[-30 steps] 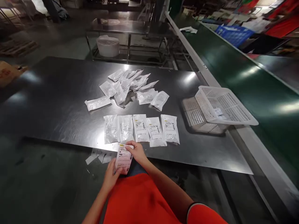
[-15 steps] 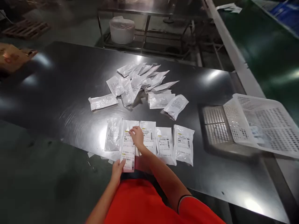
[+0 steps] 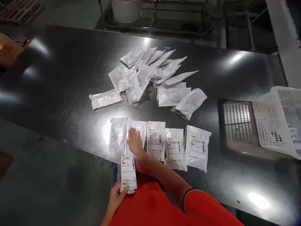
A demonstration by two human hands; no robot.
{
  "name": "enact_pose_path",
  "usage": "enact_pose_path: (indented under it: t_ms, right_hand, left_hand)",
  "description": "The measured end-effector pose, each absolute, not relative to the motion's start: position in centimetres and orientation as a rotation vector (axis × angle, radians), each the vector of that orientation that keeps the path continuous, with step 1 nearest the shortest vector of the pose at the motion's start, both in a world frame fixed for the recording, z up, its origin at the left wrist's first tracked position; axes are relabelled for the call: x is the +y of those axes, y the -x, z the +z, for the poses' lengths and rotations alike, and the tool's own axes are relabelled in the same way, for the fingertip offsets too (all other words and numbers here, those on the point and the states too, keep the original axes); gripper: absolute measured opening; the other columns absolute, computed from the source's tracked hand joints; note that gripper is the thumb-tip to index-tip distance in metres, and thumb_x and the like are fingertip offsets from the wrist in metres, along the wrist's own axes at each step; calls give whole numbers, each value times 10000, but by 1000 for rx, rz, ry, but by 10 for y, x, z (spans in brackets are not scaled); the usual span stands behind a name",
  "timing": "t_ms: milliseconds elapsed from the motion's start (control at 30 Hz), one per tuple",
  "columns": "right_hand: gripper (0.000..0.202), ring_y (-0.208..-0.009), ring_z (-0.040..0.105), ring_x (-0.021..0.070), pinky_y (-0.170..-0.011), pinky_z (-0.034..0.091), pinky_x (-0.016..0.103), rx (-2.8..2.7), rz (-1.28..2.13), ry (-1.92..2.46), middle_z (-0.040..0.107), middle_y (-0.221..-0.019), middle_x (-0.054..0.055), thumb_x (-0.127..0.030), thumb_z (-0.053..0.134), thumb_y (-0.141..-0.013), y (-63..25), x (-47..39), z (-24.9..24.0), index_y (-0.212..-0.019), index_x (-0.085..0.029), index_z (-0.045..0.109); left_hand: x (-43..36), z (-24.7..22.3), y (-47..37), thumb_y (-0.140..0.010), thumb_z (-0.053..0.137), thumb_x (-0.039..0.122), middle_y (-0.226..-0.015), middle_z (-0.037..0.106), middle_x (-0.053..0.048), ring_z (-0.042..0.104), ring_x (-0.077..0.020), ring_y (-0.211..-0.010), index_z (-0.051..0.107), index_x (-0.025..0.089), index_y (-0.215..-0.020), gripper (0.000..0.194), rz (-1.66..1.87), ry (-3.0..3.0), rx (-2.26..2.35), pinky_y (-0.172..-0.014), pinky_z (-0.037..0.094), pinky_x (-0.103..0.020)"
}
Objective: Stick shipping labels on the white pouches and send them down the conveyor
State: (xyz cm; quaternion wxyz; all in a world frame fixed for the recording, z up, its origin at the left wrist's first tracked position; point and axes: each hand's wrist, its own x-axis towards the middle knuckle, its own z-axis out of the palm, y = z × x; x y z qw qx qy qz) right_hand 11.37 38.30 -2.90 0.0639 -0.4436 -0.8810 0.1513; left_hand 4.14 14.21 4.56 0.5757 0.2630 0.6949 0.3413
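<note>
My left hand (image 3: 117,195) grips a strip of printed labels (image 3: 128,172) at the table's front edge, its thumb on the lower end. My right hand (image 3: 135,142) lies flat with fingers stretched on a white padded envelope (image 3: 138,125), covering much of its face. Left of it is an envelope with printed text (image 3: 118,135) and no label showing. To the right lie three labelled envelopes: one beside my hand (image 3: 155,141), a middle one (image 3: 174,149) and a far right one (image 3: 197,147).
A pile of white envelopes (image 3: 143,75) lies farther back on the dark metal table (image 3: 77,66), with a narrow one (image 3: 105,99) at its left. A white perforated basket (image 3: 269,125) stands at the right. Behind the table are a metal frame and a white roll (image 3: 127,11).
My right hand has gone from pinching over the second envelope to lying flat on it. My left hand has drawn the label strip down toward my body. The view has shifted closer.
</note>
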Motion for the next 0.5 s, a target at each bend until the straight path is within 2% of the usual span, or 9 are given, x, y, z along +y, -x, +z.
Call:
enact_pose_path:
  t_ms: [167,233,333,400,433,500]
  right_hand:
    - [581,-1468,162,275,-1200,125,495,-2728,497,1254,252,-1566,129,-302,378,-946,-118,371,-38,-1486,-96,315]
    - [557,-1466,175,260,-1200,152,475,-2676,516,1370,257,-1564,125,-272,340,-953,-117,374,-36,-1479,-89,329]
    - [542,-1456,205,286,-1181,201,501,-2393,511,1758,284,-1549,163,-215,329,-931,-112,363,-27,-1447,-55,377]
    - [484,-1418,298,314,-1153,258,521,-2171,695,1819,410,-1484,180,-220,393,-901,-108,344,-17,-1348,-84,517]
    - [423,-1363,396,319,-1120,319,516,-2096,838,1770,519,-1398,178,-244,432,-888,-107,333,-11,-1254,-117,602]
    - [325,-1123,616,290,-973,479,472,-2019,1076,1643,702,-1105,142,-326,454,-895,-105,313,3,-1060,-180,694]
  left_hand:
    - [156,73,-7,-862,565,465,-993,757,-123,693,-276,-927,787,201,-975,363,782,-891,1527,-823,549,-359]
    - [153,81,13,-869,561,446,-1128,726,-135,665,-290,-1052,778,211,-1014,351,809,-959,1532,-912,529,-376]
    - [152,89,45,-865,570,427,-1385,579,-128,525,-317,-1284,763,224,-1059,341,873,-1024,1564,-1046,453,-405]
    - [154,92,65,-865,569,419,-1434,533,-117,468,-328,-1336,765,233,-1055,330,905,-1075,1562,-1078,421,-428]
    - [156,93,73,-867,567,414,-1434,533,-115,470,-330,-1334,765,237,-1055,325,921,-1102,1549,-1080,418,-438]
    - [159,97,84,-875,558,404,-1428,540,-114,494,-325,-1313,757,244,-1073,323,946,-1157,1494,-1076,419,-442]
